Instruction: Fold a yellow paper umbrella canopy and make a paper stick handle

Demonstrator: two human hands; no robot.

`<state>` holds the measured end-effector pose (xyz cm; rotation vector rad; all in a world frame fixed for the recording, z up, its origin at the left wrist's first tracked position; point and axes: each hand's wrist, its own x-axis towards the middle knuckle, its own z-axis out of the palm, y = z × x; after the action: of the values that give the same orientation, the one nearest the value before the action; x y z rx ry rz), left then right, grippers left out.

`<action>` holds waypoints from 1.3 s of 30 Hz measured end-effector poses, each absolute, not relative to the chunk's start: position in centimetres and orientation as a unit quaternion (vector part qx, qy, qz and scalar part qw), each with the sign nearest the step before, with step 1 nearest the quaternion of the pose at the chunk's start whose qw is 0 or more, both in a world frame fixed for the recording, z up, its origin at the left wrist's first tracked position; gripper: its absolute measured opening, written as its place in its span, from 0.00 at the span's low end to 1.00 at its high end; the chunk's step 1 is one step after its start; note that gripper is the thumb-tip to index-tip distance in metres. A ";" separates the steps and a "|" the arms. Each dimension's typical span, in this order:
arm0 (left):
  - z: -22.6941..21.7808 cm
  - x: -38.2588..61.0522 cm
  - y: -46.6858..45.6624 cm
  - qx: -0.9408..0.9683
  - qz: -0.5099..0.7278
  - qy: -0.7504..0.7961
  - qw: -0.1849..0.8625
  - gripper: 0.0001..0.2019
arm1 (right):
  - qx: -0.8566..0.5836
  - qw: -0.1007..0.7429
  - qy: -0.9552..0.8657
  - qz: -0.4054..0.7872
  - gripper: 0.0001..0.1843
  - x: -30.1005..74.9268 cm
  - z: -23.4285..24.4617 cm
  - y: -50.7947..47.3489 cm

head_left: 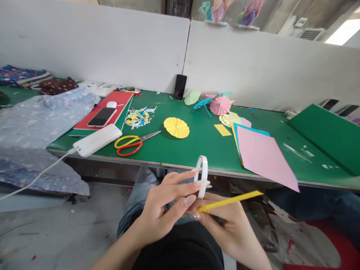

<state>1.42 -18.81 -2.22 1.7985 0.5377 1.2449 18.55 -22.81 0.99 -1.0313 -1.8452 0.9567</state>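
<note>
Over my lap, below the table edge, my left hand (163, 204) pinches a white roll of tape (203, 175) between its fingertips, the ring standing upright. My right hand (230, 227) lies under it, fingers closed on a thin yellow paper stick (233, 200) that points right and slightly up. Both hands touch around the tape and the stick's left end. On the green table (197, 146) ahead lie a round yellow pleated paper disc (176, 127) and red-and-yellow scissors (132, 144).
Pink, blue and yellow paper sheets (261, 155) overhang the table's front edge at right. Small paper umbrellas (220, 105) sit at the back. A phone (101, 117) on a red folder, a white power bank (97, 140) with cable, paper scraps (137, 116) and patterned cloth (36, 123) lie left.
</note>
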 end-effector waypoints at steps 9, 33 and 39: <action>-2.7 2.0 -18.7 0.697 0.510 0.229 0.449 0.17 | -0.408 0.400 -0.723 0.389 0.09 18.5 0.6 -22.7; -0.1 2.4 -17.4 0.380 0.335 0.214 0.835 0.08 | -0.394 0.325 -0.809 0.290 0.11 19.1 -0.2 -22.5; -0.2 2.3 -17.1 0.417 0.305 0.182 0.837 0.05 | -0.385 0.314 -0.824 0.273 0.13 19.5 0.1 -22.7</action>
<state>2.26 -17.11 -0.18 0.8823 0.3853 0.6466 19.46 -22.70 0.07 -1.0141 -2.1728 0.7192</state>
